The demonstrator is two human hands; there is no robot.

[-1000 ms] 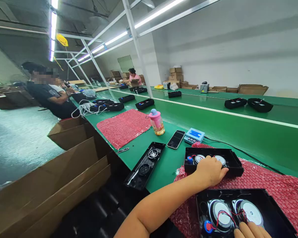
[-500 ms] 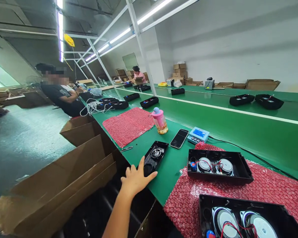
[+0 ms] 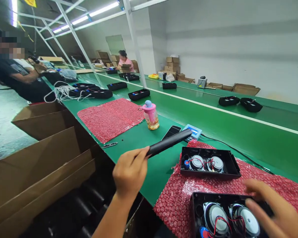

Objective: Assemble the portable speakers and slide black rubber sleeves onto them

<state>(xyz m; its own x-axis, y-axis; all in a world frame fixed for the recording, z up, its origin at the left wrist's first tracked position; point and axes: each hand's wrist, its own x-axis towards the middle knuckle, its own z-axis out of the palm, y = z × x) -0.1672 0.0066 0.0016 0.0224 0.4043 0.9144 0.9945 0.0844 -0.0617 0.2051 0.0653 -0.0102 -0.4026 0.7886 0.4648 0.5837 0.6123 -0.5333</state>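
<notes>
My left hand is closed round one end of a long black speaker cover, lifted above the green table and seen edge-on. My right hand hovers at the bottom right with fingers spread, over the near black speaker housing, which holds two round drivers with red wires. It lies on a red bubble-wrap sheet. A second housing with two drivers sits farther back on the same sheet.
A pink bottle, a phone and a small blue meter stand behind the lifted cover. Another red sheet lies to the left. Cardboard boxes flank the table edge. Other people sit farther along the green bench.
My left hand left the far housing, reached to the black cover lying on the table, and has picked it up. My right hand has come into view above the near housing.
</notes>
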